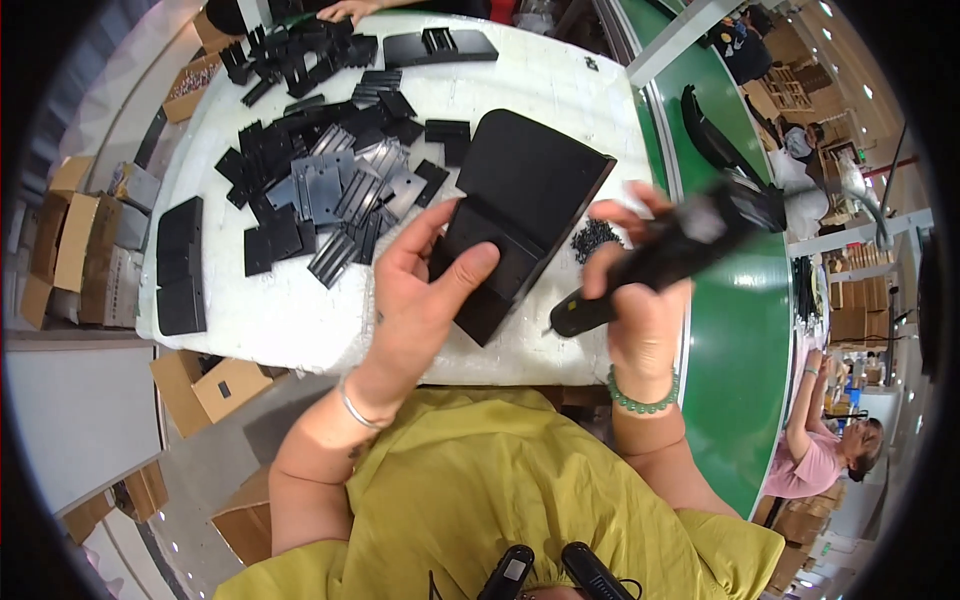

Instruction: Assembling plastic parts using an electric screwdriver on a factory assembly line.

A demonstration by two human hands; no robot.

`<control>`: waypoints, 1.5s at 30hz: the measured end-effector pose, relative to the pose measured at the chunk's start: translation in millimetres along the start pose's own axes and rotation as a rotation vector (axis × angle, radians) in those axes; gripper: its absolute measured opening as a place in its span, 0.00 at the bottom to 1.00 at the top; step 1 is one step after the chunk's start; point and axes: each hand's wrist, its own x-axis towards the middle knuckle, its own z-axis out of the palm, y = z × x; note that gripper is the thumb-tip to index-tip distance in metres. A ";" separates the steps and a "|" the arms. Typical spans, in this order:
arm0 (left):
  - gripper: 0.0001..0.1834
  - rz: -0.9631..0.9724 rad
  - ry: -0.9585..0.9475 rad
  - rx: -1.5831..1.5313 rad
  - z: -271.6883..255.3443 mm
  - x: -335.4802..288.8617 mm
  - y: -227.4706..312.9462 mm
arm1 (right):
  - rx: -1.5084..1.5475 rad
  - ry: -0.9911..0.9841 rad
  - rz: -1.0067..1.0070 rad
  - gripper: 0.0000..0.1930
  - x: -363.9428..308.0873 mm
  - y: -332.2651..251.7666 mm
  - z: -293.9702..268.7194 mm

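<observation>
My left hand (pixel 418 290) grips a black plastic panel (pixel 537 168) with a rounded corner, tilted over the white table. Its thumb presses on a smaller black plate (pixel 512 248) that lies against the panel's near part. In my right hand (pixel 645 325) is a black electric screwdriver (pixel 655 258), partly smeared by motion. The tool's tip points down and left, apart from the panel. A small heap of dark screws (pixel 592 240) lies on the table between the panel and my right hand.
Many black and shiny plates (pixel 330 185) are piled left of the panel. Two long black panels lie on the white table (pixel 300 330), one left (pixel 180 265), one at the back (pixel 440 47). Another person's hand (pixel 350 10) rests at the far edge. A green surface (pixel 730 370) runs along the right.
</observation>
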 end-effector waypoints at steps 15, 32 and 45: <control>0.37 -0.524 -0.311 -0.484 -48.5 30.3 53.2 | 0.206 -0.081 0.333 0.26 -7.4 9.9 -2.8; 0.07 0.250 0.828 0.426 -184.2 -69.2 119.8 | 0.328 -0.171 0.380 0.29 7.9 41.8 8.5; 0.08 0.099 0.902 0.292 -251.1 -200.4 124.4 | 0.638 -0.248 0.475 0.26 8.5 71.5 -26.3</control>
